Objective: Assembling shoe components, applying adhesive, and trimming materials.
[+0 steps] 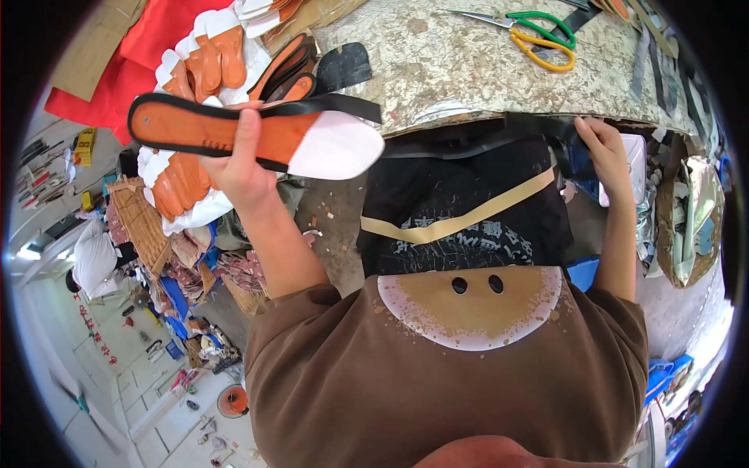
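Note:
My left hand (248,175) is closed around a shoe insole (191,129), orange-brown with a white toe end and a black strip along its edge. A loose end of that black edging juts past the insole's far side. On the right, the fingers of my right hand (608,152) pinch a long black strip (538,126) at the table's near edge. The strip runs leftward above my lap, where a black apron (468,183) with a tan band lies. How the strip joins the insole's edging cannot be made out.
A worn, mottled work table (445,66) curves across the top, with green-and-yellow-handled scissors (538,39) on it. At its left are white-toed insoles (226,58), black-edged insoles (289,70) and a black piece (345,66). A cardboard box (679,226) stands at right.

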Motion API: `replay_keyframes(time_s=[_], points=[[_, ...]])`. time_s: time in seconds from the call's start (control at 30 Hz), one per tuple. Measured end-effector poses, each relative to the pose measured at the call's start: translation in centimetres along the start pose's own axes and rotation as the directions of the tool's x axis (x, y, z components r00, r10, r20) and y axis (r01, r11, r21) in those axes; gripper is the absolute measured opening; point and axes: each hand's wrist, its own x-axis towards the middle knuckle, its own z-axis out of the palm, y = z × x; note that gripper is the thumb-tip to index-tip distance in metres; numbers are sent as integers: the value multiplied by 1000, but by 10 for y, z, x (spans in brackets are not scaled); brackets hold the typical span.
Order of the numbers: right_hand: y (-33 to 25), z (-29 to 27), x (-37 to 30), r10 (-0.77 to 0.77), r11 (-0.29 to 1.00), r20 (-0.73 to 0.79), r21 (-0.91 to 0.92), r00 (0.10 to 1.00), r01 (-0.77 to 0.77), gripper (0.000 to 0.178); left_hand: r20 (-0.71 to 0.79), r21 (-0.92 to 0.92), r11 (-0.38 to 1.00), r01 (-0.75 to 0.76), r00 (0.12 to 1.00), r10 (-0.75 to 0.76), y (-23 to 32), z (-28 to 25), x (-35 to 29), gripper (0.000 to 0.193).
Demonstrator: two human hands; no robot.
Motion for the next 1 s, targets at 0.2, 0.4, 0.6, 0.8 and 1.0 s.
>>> replay_keyframes(time_s=[0.2,0.4,0.6,0.8,1.0], points=[[-91,65,9,-581,764,-132,-430,803,481,27,300,64,995,74,950,-90,-6,49,-20,21],[-112,113,27,-250,959,340,214,906,184,43,382,101,994,40,921,-76,0,78,-25,20],[-113,122,36,-287,892,389,443,875,96,48,228,-58,993,105,970,-89,-6,67,-37,15],[-109,116,31,-212,933,438,358,874,46,45,30,-193,979,74,997,-69,-7,84,-44,20],[-122,119,40,-631,773,92,155,771,615,27,75,-49,998,35,997,-32,-11,88,-40,17]])
